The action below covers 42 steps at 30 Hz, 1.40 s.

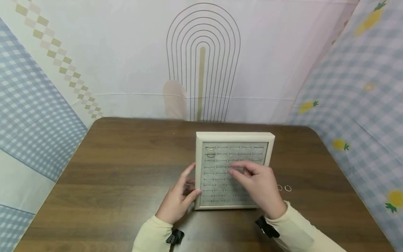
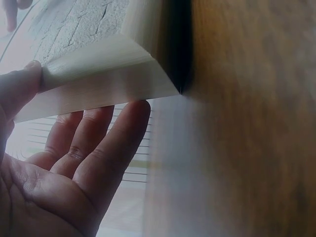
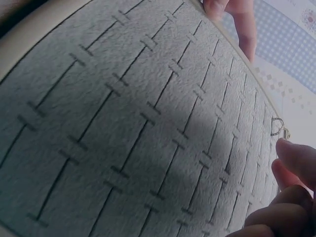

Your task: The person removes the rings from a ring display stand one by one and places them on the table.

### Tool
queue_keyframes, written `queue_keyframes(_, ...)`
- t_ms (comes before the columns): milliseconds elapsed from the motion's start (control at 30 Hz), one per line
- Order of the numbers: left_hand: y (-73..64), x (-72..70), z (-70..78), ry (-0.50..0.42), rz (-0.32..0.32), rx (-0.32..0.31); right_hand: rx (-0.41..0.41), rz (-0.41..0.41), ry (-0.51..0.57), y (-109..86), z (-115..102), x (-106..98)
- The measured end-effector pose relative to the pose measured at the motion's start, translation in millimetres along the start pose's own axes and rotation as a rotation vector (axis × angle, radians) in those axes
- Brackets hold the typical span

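Observation:
An upright ring display board [image 1: 234, 137] with a cream frame and a grey slotted pad stands on the table, leaning back slightly. My left hand [image 1: 177, 199] grips its left side, the thumb at the front edge and the fingers [image 2: 116, 143] along the outer side. A gold ring [image 1: 209, 149] and a darker ring [image 1: 210, 155] sit in the pad's upper left slots. In front of the pad's middle is my right hand [image 1: 259, 185], its thumb and index fingertip close together. Whether something small lies between those fingertips cannot be made out.
Two loose rings, one [image 1: 288, 188] fully visible and another [image 1: 280, 187] partly hidden by the right hand, lie on the brown wooden table [image 1: 119, 168] right of the board. Patterned cloth [image 1: 132, 52] hangs behind the table and on both sides.

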<state>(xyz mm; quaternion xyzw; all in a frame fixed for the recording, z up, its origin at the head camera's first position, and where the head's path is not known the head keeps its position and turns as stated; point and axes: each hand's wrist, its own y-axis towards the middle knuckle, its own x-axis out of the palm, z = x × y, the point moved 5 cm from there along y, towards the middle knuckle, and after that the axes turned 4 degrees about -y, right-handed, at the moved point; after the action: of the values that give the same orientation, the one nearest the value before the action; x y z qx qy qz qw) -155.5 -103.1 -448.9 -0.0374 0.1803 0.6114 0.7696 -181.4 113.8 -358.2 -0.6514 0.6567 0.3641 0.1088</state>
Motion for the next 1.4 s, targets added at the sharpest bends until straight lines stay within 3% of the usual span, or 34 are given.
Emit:
queue_keyframes(600, 0.3, 0.0, 0.3, -0.017, 0.005, 0.011, -0.122, 0.019, -0.035, 20.8, -34.4, 16.5)
queue_keyframes(667, -0.5, -1.2, 8.9, -0.019, 0.008, 0.008, -0.139, 0.020, -0.049, 22.8, -37.4, 18.4)
queue_keyframes(767, -0.5, -1.5, 9.1, -0.013, 0.006, 0.004, -0.159, 0.016, -0.067, 25.4, -41.1, 21.6)
queue_keyframes(900, 0.2, -0.7, 0.7, 0.006, -0.005, 0.003, -0.174, 0.022, -0.076, 27.7, -44.2, 25.4)
queue_keyframes(1067, 0.0, -0.7, 1.3, 0.009, -0.005, -0.005, -0.211, 0.041, -0.096, 28.8, -47.4, 28.3)
queue_keyframes(1400, -0.6, -0.6, 2.8, 0.041, 0.002, -0.002, -0.194, 0.019, -0.055, 27.5, -44.8, 28.5)
